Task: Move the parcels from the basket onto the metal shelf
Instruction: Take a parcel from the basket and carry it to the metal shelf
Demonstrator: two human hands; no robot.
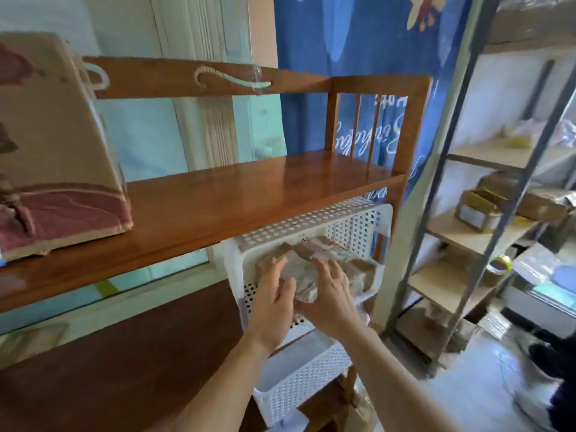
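Observation:
A white perforated plastic basket sits under the wooden shelf board, its front open toward me. Several brown taped parcels lie inside it. My left hand and my right hand clasp the front brown parcel from both sides at the basket's opening. The metal shelf, a grey frame with pale boards, stands to the right and holds several brown boxes.
A wooden rack fills the left, with a large cardboard box on its top board. A second white basket sits below the first. A roll of tape lies on a metal shelf board. A blue banner hangs behind.

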